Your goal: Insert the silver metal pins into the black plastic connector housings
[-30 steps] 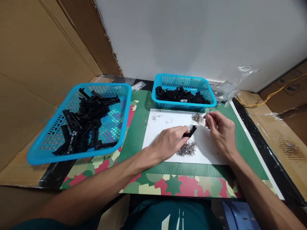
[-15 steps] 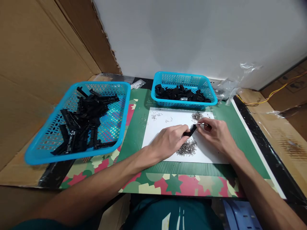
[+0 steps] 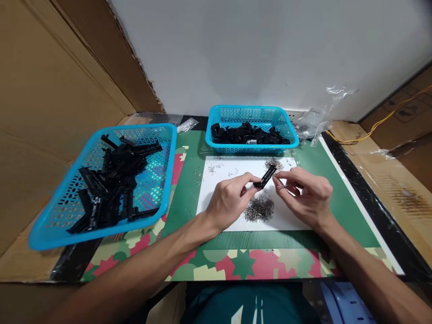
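My left hand pinches the near end of a long black plastic part, which slants up to the right above the white sheet. Close to its right side, my right hand is closed on a thin metal tool, perhaps tweezers; the fingers cover most of it. Below the black part lies a pile of small metal springs. A smaller pile of similar metal pieces sits behind the part's far end.
At the left stands a blue basket of long black parts. Another blue basket, holding smaller black pieces, is at the back by the wall. Loose springs lie at the sheet's upper left. Clear plastic bags sit at the back right.
My left hand has turned the black part so more of its length shows. The metal tool in my right hand has tipped downward, away from the part's end. The view has shifted slightly.
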`<action>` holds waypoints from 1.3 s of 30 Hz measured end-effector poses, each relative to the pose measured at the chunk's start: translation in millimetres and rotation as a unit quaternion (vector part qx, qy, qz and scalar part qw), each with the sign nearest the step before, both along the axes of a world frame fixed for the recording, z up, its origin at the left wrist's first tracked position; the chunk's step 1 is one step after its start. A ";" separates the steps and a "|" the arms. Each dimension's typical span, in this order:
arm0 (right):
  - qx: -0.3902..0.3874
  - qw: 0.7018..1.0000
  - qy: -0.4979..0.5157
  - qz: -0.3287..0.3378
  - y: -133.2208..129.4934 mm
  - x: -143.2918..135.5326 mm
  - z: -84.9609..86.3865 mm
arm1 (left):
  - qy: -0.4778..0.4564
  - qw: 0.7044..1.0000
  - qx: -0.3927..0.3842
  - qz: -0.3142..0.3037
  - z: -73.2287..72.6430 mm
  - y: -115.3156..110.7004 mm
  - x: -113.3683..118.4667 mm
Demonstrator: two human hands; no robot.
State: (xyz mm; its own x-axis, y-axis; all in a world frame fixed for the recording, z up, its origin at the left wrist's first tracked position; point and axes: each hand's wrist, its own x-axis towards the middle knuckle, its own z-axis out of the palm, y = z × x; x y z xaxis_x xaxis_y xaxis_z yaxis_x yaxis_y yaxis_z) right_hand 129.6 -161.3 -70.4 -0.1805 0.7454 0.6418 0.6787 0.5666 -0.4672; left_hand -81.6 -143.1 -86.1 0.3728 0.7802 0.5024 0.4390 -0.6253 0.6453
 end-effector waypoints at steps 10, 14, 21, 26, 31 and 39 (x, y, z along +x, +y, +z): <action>0.049 0.994 0.048 0.083 -4.0 -10.8 -5.7 | -0.050 0.996 0.070 -0.003 1.7 -2.2 -2.5; 0.051 0.993 0.053 0.088 -4.1 -10.1 -4.4 | -0.058 0.995 0.083 -0.008 1.0 -1.4 -3.7; 0.024 0.991 0.080 0.103 -4.6 -11.4 -0.2 | -0.054 0.991 0.121 -0.024 1.7 1.1 -4.7; -0.026 0.988 0.109 0.110 -4.1 -10.7 2.7 | -0.042 0.989 0.136 -0.034 2.1 2.1 -5.9; -0.072 0.986 0.116 0.097 -3.4 -8.6 4.3 | -0.040 0.988 0.144 -0.040 3.1 3.4 -7.4; -0.049 0.985 0.096 0.136 -2.2 -7.1 6.5 | -0.037 0.984 0.167 -0.043 4.4 4.4 -6.3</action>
State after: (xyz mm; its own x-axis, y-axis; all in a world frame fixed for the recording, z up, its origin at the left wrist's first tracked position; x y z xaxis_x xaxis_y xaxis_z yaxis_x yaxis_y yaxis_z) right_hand 122.6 -163.5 -63.9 -0.2645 0.7464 0.6107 0.4023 0.6609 -0.6335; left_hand -87.9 -138.7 -81.7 0.3830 0.5336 0.7540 0.3335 -0.8411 0.4258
